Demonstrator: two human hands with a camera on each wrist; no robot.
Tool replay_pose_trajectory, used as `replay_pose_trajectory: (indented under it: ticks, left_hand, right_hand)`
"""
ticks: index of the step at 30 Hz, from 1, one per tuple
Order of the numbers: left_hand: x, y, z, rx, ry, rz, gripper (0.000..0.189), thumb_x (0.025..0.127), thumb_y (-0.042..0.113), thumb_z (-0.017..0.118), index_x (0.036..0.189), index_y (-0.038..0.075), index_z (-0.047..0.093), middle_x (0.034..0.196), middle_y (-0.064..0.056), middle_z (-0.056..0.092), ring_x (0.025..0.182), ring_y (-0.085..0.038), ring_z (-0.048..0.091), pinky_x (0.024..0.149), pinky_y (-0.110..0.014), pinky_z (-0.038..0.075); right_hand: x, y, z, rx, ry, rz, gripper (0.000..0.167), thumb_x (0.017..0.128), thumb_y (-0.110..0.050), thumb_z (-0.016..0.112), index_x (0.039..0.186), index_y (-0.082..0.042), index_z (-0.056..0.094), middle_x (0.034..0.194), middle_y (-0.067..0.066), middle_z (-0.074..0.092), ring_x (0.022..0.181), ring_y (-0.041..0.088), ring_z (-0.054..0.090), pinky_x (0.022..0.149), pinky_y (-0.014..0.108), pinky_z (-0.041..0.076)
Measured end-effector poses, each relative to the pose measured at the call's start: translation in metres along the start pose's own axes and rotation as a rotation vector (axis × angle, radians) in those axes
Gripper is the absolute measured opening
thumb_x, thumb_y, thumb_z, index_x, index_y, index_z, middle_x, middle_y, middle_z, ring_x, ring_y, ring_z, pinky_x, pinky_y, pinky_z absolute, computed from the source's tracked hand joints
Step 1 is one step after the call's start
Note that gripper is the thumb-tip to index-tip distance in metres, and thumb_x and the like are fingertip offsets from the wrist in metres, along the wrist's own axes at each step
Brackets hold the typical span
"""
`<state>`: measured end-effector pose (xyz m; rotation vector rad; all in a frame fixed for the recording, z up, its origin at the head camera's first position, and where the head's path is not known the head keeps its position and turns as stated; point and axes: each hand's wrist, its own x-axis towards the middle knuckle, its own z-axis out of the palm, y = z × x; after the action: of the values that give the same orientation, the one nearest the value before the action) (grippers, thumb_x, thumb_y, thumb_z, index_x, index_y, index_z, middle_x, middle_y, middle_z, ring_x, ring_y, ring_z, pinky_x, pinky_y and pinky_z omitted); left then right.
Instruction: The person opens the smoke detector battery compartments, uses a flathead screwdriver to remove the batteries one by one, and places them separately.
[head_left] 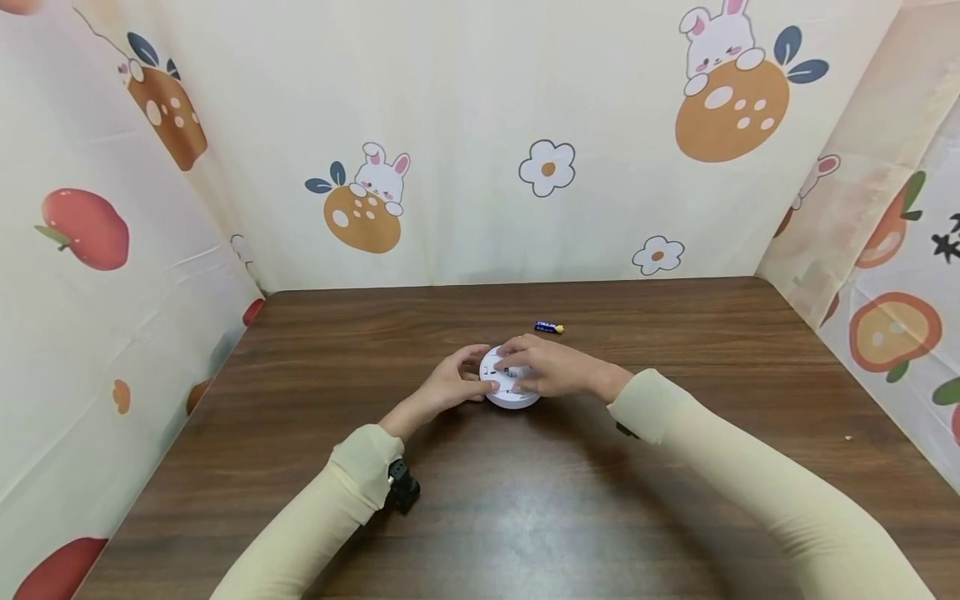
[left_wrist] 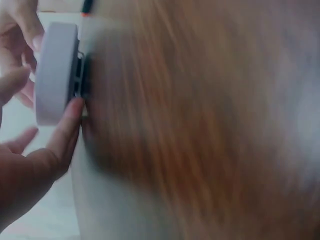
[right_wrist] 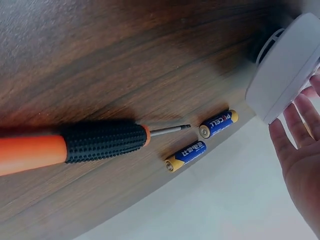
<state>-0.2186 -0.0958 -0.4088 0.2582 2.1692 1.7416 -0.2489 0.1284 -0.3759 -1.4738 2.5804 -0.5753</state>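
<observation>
A round white smoke detector is between the two hands, its flat back with slots facing up and a black grille underneath. My left hand grips its left edge, the thumb at the upper rim and a fingertip reaching beneath. From the right, my right hand spreads over the back, fingertips touching it near the middle and covering part of it. In the right wrist view, the fairly straight fingers of that hand lie along the detector's white housing.
Two blue-and-yellow batteries lie beside a screwdriver with an orange and black handle, its tip pointing at them. One battery shows beyond the right hand in the head view. Patterned cloth stands behind the brown wooden table.
</observation>
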Motion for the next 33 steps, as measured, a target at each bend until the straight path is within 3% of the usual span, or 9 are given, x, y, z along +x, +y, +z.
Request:
replay_pose_trajectory:
  ticks: [3, 8, 11, 18, 24, 33]
  left_hand:
    - [0.001, 0.001, -0.003, 0.067, -0.033, 0.058, 0.063, 0.091, -0.002, 0.072, 0.146, -0.005, 0.044, 0.128, -0.024, 0.054, 0.102, -0.029, 0.065, 0.079, -0.037, 0.063]
    - [0.000, 0.003, -0.004, 0.167, -0.020, 0.086, 0.065, 0.087, 0.002, 0.078, 0.144, -0.002, 0.049, 0.123, -0.020, 0.057, 0.103, -0.029, 0.064, 0.079, -0.031, 0.060]
    - [0.001, 0.004, -0.006, 0.236, -0.002, 0.091, 0.064, 0.084, 0.005, 0.081, 0.142, 0.000, 0.053, 0.122, -0.018, 0.059, 0.101, -0.027, 0.063, 0.081, -0.029, 0.057]
    - [0.002, 0.005, -0.006, 0.270, -0.001, 0.063, 0.063, 0.084, 0.008, 0.084, 0.140, 0.001, 0.055, 0.122, -0.016, 0.059, 0.101, -0.027, 0.063, 0.085, -0.031, 0.057]
    - [0.006, 0.005, -0.008, 0.273, 0.016, 0.054, 0.061, 0.081, 0.008, 0.086, 0.135, 0.002, 0.059, 0.118, -0.014, 0.060, 0.096, -0.024, 0.065, 0.085, -0.032, 0.059]
    - [0.012, 0.003, -0.014, 0.301, 0.007, 0.094, 0.057, 0.078, 0.008, 0.087, 0.128, 0.000, 0.064, 0.110, -0.013, 0.068, 0.088, -0.019, 0.067, 0.079, -0.029, 0.060]
  right_hand:
    - [-0.004, 0.000, -0.003, 0.046, 0.017, 0.042, 0.045, 0.090, -0.014, 0.079, 0.130, 0.001, 0.065, 0.138, 0.017, 0.056, 0.129, 0.035, 0.049, 0.105, 0.048, 0.048]
    - [-0.017, 0.010, -0.009, 0.122, 0.032, 0.135, 0.075, 0.079, -0.026, 0.089, 0.140, 0.002, 0.056, 0.142, 0.016, 0.051, 0.131, 0.034, 0.043, 0.109, 0.050, 0.043]
    - [-0.023, 0.017, -0.009, 0.119, 0.013, 0.186, 0.083, 0.077, -0.029, 0.091, 0.143, 0.003, 0.051, 0.142, 0.018, 0.050, 0.133, 0.035, 0.041, 0.112, 0.053, 0.039]
    - [-0.029, 0.026, -0.002, 0.140, 0.000, 0.257, 0.080, 0.082, -0.035, 0.087, 0.143, 0.003, 0.052, 0.144, 0.020, 0.052, 0.136, 0.039, 0.043, 0.115, 0.058, 0.036]
    - [-0.029, 0.027, 0.002, 0.165, 0.046, 0.246, 0.076, 0.081, -0.030, 0.088, 0.140, 0.005, 0.054, 0.141, 0.021, 0.054, 0.132, 0.039, 0.047, 0.113, 0.057, 0.039]
    - [-0.027, 0.028, 0.005, 0.209, 0.103, 0.213, 0.068, 0.078, -0.019, 0.090, 0.131, 0.008, 0.059, 0.133, 0.022, 0.059, 0.124, 0.036, 0.053, 0.109, 0.053, 0.045]
